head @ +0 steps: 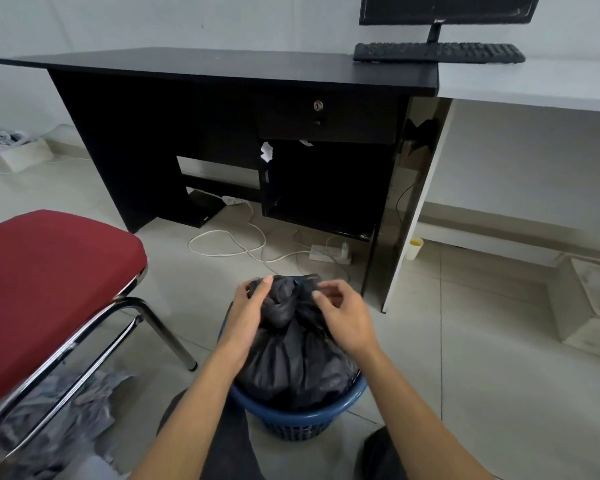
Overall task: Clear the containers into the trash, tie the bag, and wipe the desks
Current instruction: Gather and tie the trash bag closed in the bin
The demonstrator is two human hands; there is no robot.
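A full black trash bag [291, 362] stands in a blue plastic basket [298, 415] on the floor in front of me. Its top is gathered into a bunch. My left hand [248, 306] holds the left side of the gathered top, thumb and fingers curled round the plastic. My right hand [343, 313] pinches the right part of the bunch with its fingertips. The black desk [222, 69] stands beyond the basket, and a white desk [534, 84] adjoins it on the right.
A red chair [49, 289] with chrome legs stands at my left, crumpled plastic [66, 410] beneath it. A keyboard [439, 51] and monitor [447, 8] sit on the desks. A power strip [329, 254] with white cables and a small cup [414, 247] lie on the floor.
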